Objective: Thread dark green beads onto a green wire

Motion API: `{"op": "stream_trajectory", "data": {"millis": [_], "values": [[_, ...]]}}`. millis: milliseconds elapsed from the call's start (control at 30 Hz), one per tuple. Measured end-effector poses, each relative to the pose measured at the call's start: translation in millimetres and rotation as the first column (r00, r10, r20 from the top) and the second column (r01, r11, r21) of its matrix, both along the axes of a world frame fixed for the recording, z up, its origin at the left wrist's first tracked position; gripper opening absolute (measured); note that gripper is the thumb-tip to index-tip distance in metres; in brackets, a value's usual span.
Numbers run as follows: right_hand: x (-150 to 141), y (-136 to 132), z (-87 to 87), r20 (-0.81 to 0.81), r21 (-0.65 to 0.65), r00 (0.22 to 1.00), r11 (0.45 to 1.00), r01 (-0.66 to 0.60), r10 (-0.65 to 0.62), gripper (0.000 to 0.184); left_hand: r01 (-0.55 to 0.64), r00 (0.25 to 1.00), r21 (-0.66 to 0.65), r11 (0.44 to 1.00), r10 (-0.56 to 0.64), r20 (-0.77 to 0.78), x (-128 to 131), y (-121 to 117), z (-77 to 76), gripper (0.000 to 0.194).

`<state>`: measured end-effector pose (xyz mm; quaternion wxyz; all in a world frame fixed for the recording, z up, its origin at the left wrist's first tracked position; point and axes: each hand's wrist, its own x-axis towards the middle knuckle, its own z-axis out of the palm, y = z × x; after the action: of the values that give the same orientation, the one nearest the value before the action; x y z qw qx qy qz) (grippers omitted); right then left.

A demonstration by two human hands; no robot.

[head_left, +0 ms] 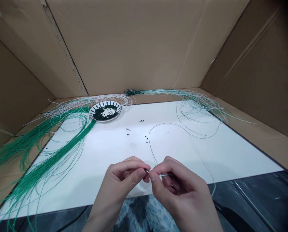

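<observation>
My left hand (pixel 123 183) pinches a small dark bead (pixel 145 169) between thumb and forefinger. My right hand (pixel 176 185) grips a thin pale wire (pixel 163 175) close to its end, and that end reaches the bead. From my fingers, a long thin green strand (pixel 163 125) loops away across the white board (pixel 105 161). A patterned blue-and-white dish (pixel 105 110) holding many dark green beads sits at the board's far edge. Several loose beads (pixel 128 131) lie on the board.
Bundles of green strands (pixel 47 164) spread over the left side, and pale strands (pixel 85 102) curve along the far edge. Cardboard walls (pixel 144 45) surround the board. A patterned cloth (pixel 146 216) lies below my hands, on a dark surface.
</observation>
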<state>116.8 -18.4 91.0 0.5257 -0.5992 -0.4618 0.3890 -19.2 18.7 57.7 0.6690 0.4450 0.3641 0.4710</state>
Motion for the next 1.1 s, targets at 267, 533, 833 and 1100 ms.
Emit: {"op": "stream_trajectory", "data": {"millis": [267, 533, 833, 1100], "values": [[1, -3, -7.3, 0.135, 0.091, 0.991, 0.996, 0.003, -0.015, 0.014, -0.095, 0.972, 0.18, 0.979, 0.13, -0.195, -1, -4, 7.3, 0.008], [1, -3, -9.8, 0.143, 0.113, 0.99, 0.993, -0.016, -0.001, 0.013, -0.106, 0.969, 0.199, 0.974, 0.146, -0.2, 1, -5, 9.1, 0.011], [1, -3, -10.6, 0.061, 0.081, 0.998, 0.997, -0.006, 0.001, 0.016, -0.128, 0.982, 0.153, 0.98, 0.147, -0.119, 7, -5, 2.5, 0.008], [1, -2, -6.1, -0.068, 0.002, 0.998, 1.0, -0.017, 0.018, 0.019, -0.083, 0.989, 0.141, 0.987, 0.099, -0.107, 4, -5, 1.6, 0.009]]}}
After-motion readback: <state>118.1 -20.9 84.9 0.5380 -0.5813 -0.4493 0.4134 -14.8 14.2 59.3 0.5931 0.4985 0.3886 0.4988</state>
